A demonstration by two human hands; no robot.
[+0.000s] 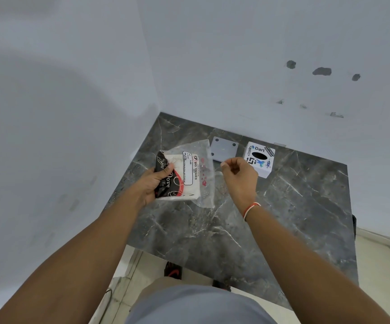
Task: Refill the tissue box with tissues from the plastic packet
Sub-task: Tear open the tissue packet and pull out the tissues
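My left hand (153,183) grips the plastic packet (187,174) of tissues by its dark printed end, holding it above the marble table (236,225). The packet's clear open end points right. My right hand (240,174) hovers just right of that end, thumb and forefinger pinched together; whether they pinch a thin bit of clear plastic is too faint to tell. The white tissue box (259,160), covered in stickers with a dark oval slot on top, stands on the table just behind my right hand.
A flat grey lid or base plate (224,149) with round corner pads lies left of the box by the wall. White walls close in the table at the back and left. Floor and footwear show below the table's near edge.
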